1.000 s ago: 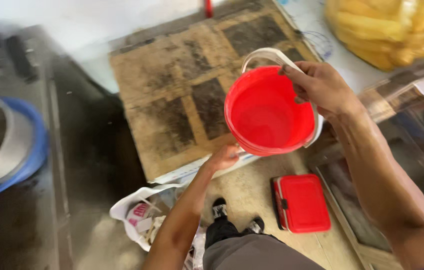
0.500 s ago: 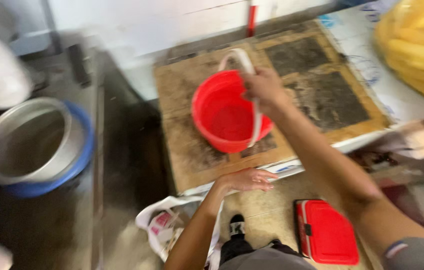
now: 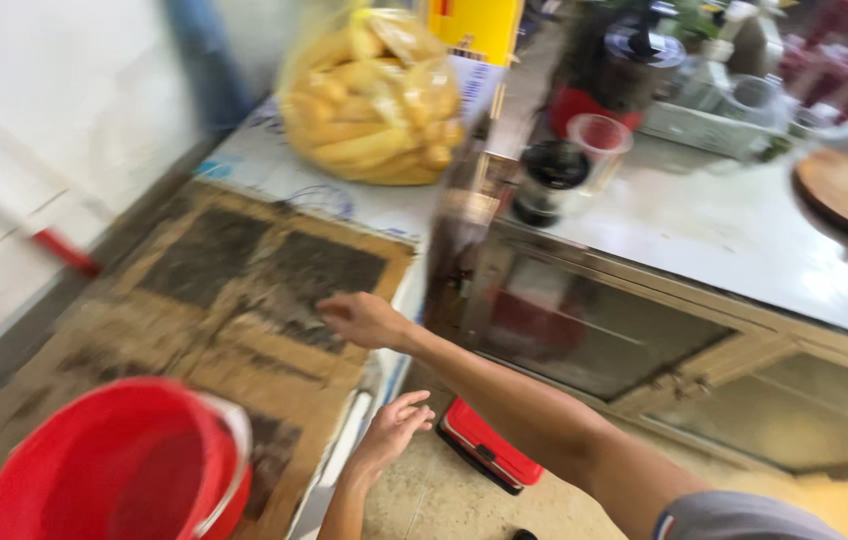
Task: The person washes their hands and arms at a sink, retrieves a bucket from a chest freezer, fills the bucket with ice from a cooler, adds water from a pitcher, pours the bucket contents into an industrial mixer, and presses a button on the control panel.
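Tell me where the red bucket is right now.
In the head view, the red bucket sits at the bottom left on the stained brown cardboard, apart from both hands; the left hand hovers just to its right.

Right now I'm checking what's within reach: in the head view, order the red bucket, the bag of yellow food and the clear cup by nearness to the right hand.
From the right hand:
1. Red bucket, lower left.
2. Bag of yellow food, above.
3. Clear cup, upper right on the counter.
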